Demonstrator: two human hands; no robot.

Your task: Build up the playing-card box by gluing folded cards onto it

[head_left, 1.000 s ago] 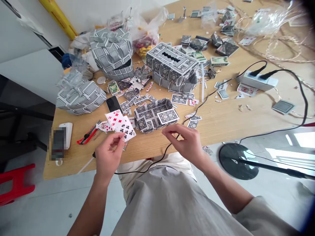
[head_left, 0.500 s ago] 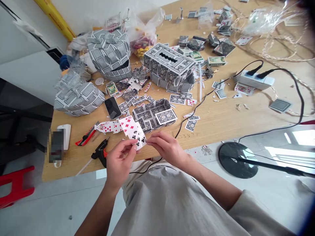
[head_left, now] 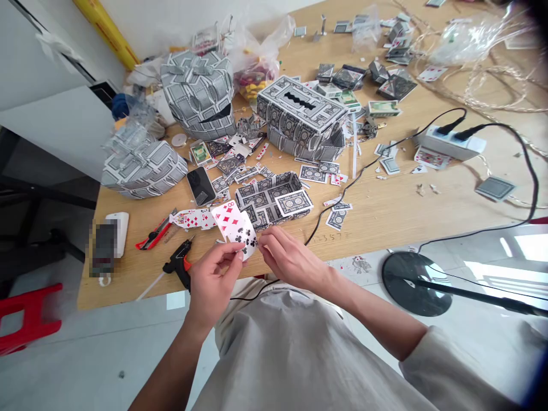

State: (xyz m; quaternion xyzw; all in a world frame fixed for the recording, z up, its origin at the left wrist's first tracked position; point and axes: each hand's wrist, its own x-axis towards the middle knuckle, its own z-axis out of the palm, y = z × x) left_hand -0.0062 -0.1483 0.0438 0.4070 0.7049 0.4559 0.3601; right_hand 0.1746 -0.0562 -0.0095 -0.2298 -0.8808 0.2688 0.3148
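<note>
Cards [head_left: 234, 226]: long axis fwd, slightly L

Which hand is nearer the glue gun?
Left. The left hand is just right of the glue gun; the right hand is farther right, by the held cards.

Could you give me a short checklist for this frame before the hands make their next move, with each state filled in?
1. Playing cards secured: ok, pinched between the left hand's thumb and fingers.
2. Right hand gripping the cards: cannot tell; its fingertips are at their right edge.
3. Glue gun set down: ok, lying on the table.
4. Utility knife blade retracted: cannot tell at this size.
5. Black cable clear of the hands: not ok, it passes behind the right hand in this view.
</note>
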